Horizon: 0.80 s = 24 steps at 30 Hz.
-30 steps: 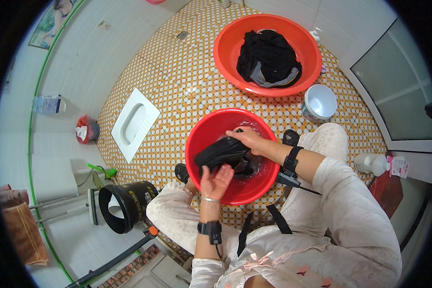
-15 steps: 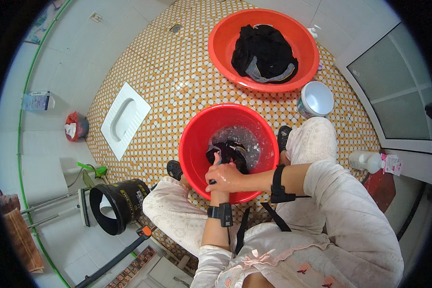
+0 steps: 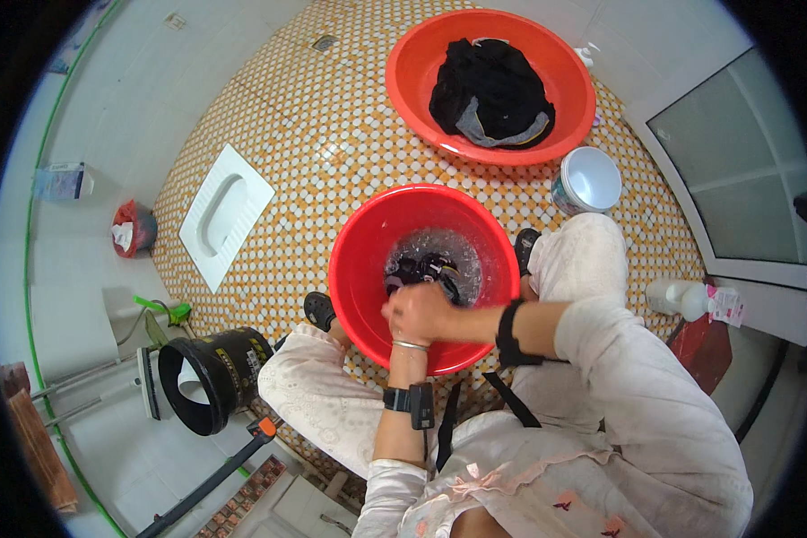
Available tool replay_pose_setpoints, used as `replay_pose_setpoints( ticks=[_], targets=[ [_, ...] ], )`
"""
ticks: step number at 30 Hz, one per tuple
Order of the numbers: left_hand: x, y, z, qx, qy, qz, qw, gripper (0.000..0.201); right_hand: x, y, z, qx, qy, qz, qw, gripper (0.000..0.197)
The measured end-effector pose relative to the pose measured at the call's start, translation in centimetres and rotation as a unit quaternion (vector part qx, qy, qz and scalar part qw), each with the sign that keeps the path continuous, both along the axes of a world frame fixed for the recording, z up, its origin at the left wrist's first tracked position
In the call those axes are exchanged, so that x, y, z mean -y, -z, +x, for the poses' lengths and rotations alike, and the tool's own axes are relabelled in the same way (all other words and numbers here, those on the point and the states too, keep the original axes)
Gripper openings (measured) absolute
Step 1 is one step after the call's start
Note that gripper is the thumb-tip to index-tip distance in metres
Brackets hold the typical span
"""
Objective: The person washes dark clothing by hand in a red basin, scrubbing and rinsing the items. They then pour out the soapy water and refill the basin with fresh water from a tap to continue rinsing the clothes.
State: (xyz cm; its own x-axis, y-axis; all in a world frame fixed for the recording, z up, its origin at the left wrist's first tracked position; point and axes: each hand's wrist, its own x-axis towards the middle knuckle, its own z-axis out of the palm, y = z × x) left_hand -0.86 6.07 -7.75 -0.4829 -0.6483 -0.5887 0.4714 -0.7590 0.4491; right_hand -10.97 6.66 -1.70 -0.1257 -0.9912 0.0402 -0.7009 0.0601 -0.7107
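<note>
White squat pan [image 3: 224, 213] is set into the floor at left. A dark wet garment [image 3: 421, 269] is kept in the near red basin [image 3: 359, 269], clenched by the left hand [image 3: 402, 325] and right hand [image 3: 426, 309], pressed together as if for scrubbing. More dark laundry [image 3: 491, 90] is piled in the far basin [image 3: 412, 72].

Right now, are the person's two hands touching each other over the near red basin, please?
Touching: the head view shows the left hand and right hand pressed together, no gap, above the dark garment.
</note>
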Motion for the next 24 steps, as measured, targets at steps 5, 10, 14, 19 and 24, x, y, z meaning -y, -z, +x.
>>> replay_pose_setpoints(
  ticks=[5, 10, 14, 19, 24],
  targets=[
    [2.6, -0.9, -1.3, 0.031, -0.003, 0.119, 0.992, 0.034, 2.6, 4.6, -4.1, -0.021, 0.099, 0.074, 0.992, 0.038],
    [5.4, -1.1, -0.3, 0.135, -0.035, 0.13, 0.982, 0.046, 4.0, 5.3, -6.0, 0.051, 0.238, 0.224, 0.944, 0.043],
    [7.5, 1.1, -1.7, 0.215, -0.018, 0.27, 0.939, 0.056, 6.5, 8.5, -7.7, 0.056, 0.262, 0.277, 0.923, 0.041],
    [10.7, 5.6, -4.3, 0.202, -0.03, 0.309, 0.929, 0.045, 7.5, 16.6, -6.9, -0.015, 0.244, 0.274, 0.93, 0.03],
    [11.2, 10.9, -5.1, 0.19, -0.015, 0.34, 0.921, 0.051, 5.6, 21.1, -5.4, -0.119, 0.202, 0.274, 0.933, 0.023]
  ],
)
